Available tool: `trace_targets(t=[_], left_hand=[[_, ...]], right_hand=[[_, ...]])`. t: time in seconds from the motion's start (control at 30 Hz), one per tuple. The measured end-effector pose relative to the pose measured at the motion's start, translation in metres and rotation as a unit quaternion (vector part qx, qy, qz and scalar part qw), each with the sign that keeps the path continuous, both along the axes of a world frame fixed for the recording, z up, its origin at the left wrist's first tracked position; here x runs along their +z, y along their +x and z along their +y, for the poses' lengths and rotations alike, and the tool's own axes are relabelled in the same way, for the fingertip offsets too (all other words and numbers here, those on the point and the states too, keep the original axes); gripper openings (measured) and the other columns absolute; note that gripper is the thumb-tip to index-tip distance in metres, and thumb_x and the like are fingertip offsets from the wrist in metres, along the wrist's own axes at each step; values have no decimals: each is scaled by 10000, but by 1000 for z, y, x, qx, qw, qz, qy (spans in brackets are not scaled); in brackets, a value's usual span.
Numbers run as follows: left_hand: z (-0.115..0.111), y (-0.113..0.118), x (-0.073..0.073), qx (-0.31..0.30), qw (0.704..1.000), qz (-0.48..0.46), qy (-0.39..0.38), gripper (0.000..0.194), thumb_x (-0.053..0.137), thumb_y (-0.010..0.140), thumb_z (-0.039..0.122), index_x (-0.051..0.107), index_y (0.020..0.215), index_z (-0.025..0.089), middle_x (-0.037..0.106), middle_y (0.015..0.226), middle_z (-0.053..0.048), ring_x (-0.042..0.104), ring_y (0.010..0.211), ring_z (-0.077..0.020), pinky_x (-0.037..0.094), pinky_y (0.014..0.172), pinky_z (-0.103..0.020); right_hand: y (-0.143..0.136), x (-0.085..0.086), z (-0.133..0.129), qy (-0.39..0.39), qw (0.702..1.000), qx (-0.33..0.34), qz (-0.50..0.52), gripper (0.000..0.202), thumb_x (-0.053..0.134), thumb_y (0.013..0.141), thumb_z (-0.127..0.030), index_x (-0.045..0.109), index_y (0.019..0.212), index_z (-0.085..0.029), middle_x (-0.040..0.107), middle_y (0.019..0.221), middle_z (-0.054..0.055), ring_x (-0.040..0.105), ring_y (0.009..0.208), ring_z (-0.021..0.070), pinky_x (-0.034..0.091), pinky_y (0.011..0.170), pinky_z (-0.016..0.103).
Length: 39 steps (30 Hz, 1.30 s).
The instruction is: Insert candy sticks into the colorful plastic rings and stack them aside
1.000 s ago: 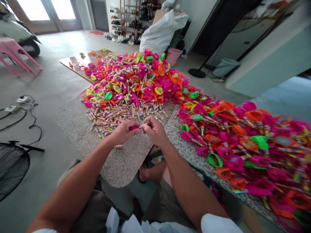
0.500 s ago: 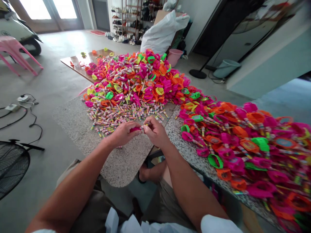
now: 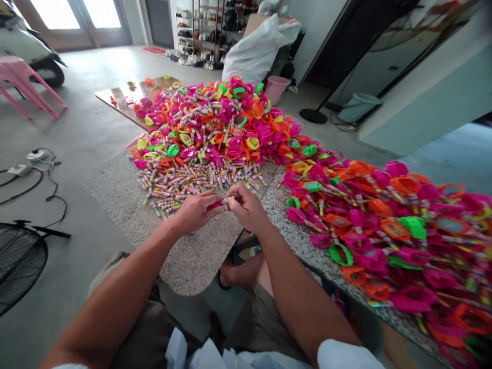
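My left hand (image 3: 195,211) is closed on a pink toy watch (image 3: 216,205), mostly covered by the fingers. Fingertips of my right hand (image 3: 249,211) pinch a small printed tube (image 3: 229,198), like a candy roll, against the watch's end. Both hands meet just above the near part of the speckled stone tabletop (image 3: 196,266). Beyond them lies a spread of similar printed tubes (image 3: 184,185). Behind these rises a big heap of pink, orange, yellow and green toy watches (image 3: 230,123) mixed with tubes.
Another pile of toy watches (image 3: 384,225) covers the stone surface on my right. A black fan (image 3: 23,261) and cables (image 3: 49,179) are on the floor at left. A pink stool (image 3: 26,82), white sack (image 3: 253,51) and pink bucket (image 3: 275,89) stand farther back.
My hands hold the same place and grip, with at most a slight shift of the fingers. The piles look the same.
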<state>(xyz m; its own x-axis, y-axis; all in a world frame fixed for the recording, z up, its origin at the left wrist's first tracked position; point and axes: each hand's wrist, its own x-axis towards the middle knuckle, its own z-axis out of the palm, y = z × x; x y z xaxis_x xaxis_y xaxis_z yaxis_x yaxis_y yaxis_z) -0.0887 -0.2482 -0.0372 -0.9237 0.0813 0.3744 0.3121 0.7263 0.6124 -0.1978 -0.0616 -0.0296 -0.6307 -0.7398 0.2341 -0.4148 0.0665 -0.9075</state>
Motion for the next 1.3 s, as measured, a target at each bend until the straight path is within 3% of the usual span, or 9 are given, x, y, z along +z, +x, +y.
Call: trace_targets(t=[0.27,0.4,0.6,0.8,0.97,1.3], left_hand=[[0,-3,3,-39,995,62,72,265,664,1036,361,733,1210,172,730,1136,-123,707,1069,-206,561,958,-334],[0,-3,5,-56,990,49,119,294,707,1005,407,746,1176,171,725,1140,-128,703,1075,-214,576,977,-362],[1,-1,2,-53,979,-28,196,318,737,971,432,759,1179,193,708,1181,-109,696,940,-184,618,810,-308],[-1,-2,3,-53,986,-30,154,271,737,973,395,780,1143,188,740,1086,-85,700,986,-196,576,905,-331],[1,0,6,-55,992,-27,112,260,691,1008,385,763,1115,160,728,1021,-79,691,947,-180,539,874,-302],[0,3,11,-63,989,-34,129,283,690,1004,425,773,1024,155,713,919,-58,668,826,-156,520,796,-283]], right_hand=[[3,6,-2,-74,995,0,-71,109,594,934,-346,564,970,-248,624,725,-35,603,668,157,474,653,304],[5,7,-4,-97,990,-8,-102,100,609,914,-330,566,948,-246,627,690,-46,611,623,147,486,631,297],[5,9,-3,-77,992,-6,-100,117,610,911,-343,548,941,-248,593,669,-51,586,599,144,458,593,287],[5,12,4,-29,999,-4,-19,100,600,929,-323,568,978,-241,546,706,-50,537,629,138,405,604,282],[6,19,7,-2,998,12,60,65,584,925,-288,560,967,-245,568,744,-41,532,656,141,402,641,287],[8,22,8,14,997,49,57,38,554,939,-286,547,940,-248,548,749,-38,497,649,140,383,635,286]])
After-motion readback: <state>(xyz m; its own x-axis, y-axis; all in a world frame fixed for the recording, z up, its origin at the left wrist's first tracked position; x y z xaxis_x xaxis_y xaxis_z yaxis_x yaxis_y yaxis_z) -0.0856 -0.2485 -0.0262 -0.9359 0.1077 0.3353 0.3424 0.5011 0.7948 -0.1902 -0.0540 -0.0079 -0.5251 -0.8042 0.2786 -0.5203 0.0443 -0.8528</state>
